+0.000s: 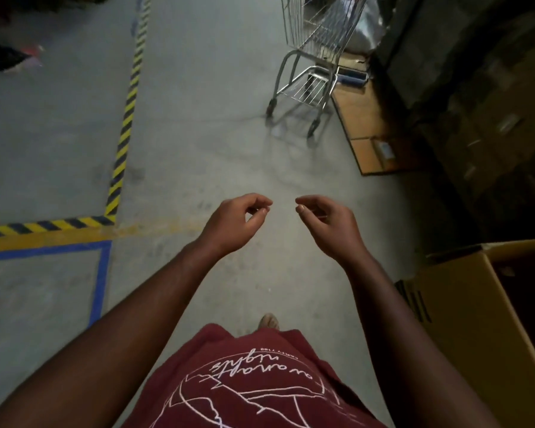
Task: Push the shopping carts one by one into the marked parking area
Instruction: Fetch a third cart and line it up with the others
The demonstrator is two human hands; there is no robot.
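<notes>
The shopping cart (315,57) stands on the concrete floor (213,134) well ahead of both hands, its long axis running away from the person beside flattened cardboard (368,125). The left hand (235,222) and right hand (326,222) hover loosely curled, holding nothing.

Floor (217,125): grey concrete, matt, scuffed and mottled with dark marks.
Shopping cart (314,54): bright metal wire basket and tubular frame, glossy, light glinting on the wires; wheels dark, material not resolved.
Hazard tape (127,109): yellow-black striped, smooth, slightly worn at the edges.
Blue tape (101,285): flat, matt, thin film on the concrete.
Yellow line (44,239): painted, faded and patchy.
Cardboard box (464,307): brown corrugated board, matt, smooth face.
Flattened cardboard (365,125): same dull paper finish.
T-shirt (254,384): maroon cloth, soft, matt, white print.
</notes>
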